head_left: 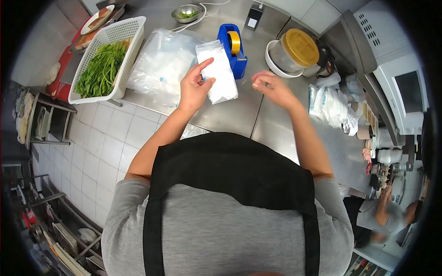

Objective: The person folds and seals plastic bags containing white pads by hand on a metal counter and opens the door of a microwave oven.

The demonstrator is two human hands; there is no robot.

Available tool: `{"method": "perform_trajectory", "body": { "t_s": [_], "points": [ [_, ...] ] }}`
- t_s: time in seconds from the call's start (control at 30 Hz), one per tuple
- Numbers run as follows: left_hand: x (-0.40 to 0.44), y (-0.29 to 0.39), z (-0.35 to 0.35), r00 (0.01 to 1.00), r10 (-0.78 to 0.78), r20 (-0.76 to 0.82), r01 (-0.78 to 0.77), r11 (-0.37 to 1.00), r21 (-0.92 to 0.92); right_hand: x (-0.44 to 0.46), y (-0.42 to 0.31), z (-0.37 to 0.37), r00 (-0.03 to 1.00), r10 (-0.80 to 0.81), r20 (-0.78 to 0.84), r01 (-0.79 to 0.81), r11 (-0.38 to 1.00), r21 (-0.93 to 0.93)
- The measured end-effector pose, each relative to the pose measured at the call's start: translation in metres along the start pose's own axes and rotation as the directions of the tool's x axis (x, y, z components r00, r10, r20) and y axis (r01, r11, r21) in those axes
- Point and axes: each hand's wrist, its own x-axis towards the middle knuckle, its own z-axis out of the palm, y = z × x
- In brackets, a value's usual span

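A folded white plastic packet (pixel 220 76) lies on the steel counter, partly over a stack of clear plastic bags (pixel 161 62). Over the packet's left edge is my left hand (pixel 194 89), its index finger stretched out and the thumb apart from it. Just behind the packet stands a blue tape dispenser (pixel 239 66) with a roll of yellow tape (pixel 234 42). To the right of the dispenser, my right hand (pixel 275 89) is above the counter with its thumb and fingertips drawn together. Whatever is between those fingertips, if anything, is too small to make out.
A white basket of leafy greens (pixel 103 69) stands at the left. Behind are a metal bowl (pixel 186 14) and a black box (pixel 254 17). A yellow-lidded tub (pixel 300 48) and bundled white bags (pixel 329 103) are at the right. Another person (pixel 386 216) stands farther right.
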Motion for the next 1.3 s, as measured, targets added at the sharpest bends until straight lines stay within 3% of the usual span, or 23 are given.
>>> {"method": "perform_trajectory", "body": {
  "t_s": [0.13,0.23,0.33,0.53,0.63,0.73,0.83,0.93,1.03,1.07,1.13,1.23,1.3],
  "points": [
    [0.001,0.010,0.025,0.998,0.061,0.014,-0.061,0.998,0.011,-0.020,-0.061,-0.030,0.976,-0.213,0.049,0.215,0.893,-0.394],
    [-0.001,0.024,0.041,0.989,0.132,0.070,-0.137,0.989,0.061,-0.031,-0.075,-0.029,0.965,-0.260,-0.014,0.204,0.789,-0.580],
    [-0.004,0.033,0.059,0.973,0.182,0.145,-0.187,0.982,0.019,-0.036,-0.070,-0.022,0.978,-0.189,-0.090,0.067,0.689,-0.722],
    [-0.012,0.042,0.083,0.953,0.167,0.254,-0.151,0.985,-0.079,-0.050,-0.058,-0.030,0.971,0.187,-0.150,-0.236,0.638,-0.733],
    [-0.017,0.041,0.091,0.949,0.163,0.269,-0.139,0.984,-0.107,-0.073,-0.038,-0.051,0.911,0.279,-0.304,-0.398,0.783,-0.477],
    [-0.015,0.035,0.102,0.961,0.146,0.235,-0.135,0.989,-0.066,-0.100,-0.040,-0.054,0.822,0.236,-0.518,-0.447,0.831,-0.330],
    [-0.016,0.034,0.114,0.969,0.101,0.224,-0.101,0.995,-0.012,-0.120,-0.057,-0.024,0.708,0.327,-0.626,-0.434,0.901,-0.021],
    [-0.020,0.040,0.133,0.963,0.091,0.254,-0.081,0.996,-0.048,-0.126,-0.045,0.007,0.693,0.222,-0.686,-0.302,0.953,0.003],
    [-0.024,0.049,0.147,0.942,0.094,0.322,-0.077,0.995,-0.065,-0.127,-0.024,0.009,0.684,0.308,-0.661,-0.346,0.935,0.078],
    [-0.024,0.050,0.151,0.933,0.105,0.345,-0.083,0.994,-0.076,-0.129,-0.013,0.007,0.686,0.417,-0.597,-0.288,0.908,0.303],
    [-0.024,0.048,0.159,0.910,0.120,0.397,-0.069,0.988,-0.141,-0.136,0.008,0.000,0.710,0.573,-0.408,-0.162,0.698,0.698],
    [-0.022,0.040,0.171,0.865,0.135,0.483,-0.003,0.965,-0.263,-0.156,0.025,-0.021,0.840,0.519,-0.158,-0.088,0.418,0.904],
    [-0.024,0.043,0.178,0.833,0.139,0.536,0.035,0.953,-0.302,-0.164,0.025,-0.026,0.850,0.511,-0.126,-0.061,0.334,0.941]
  ]
}}
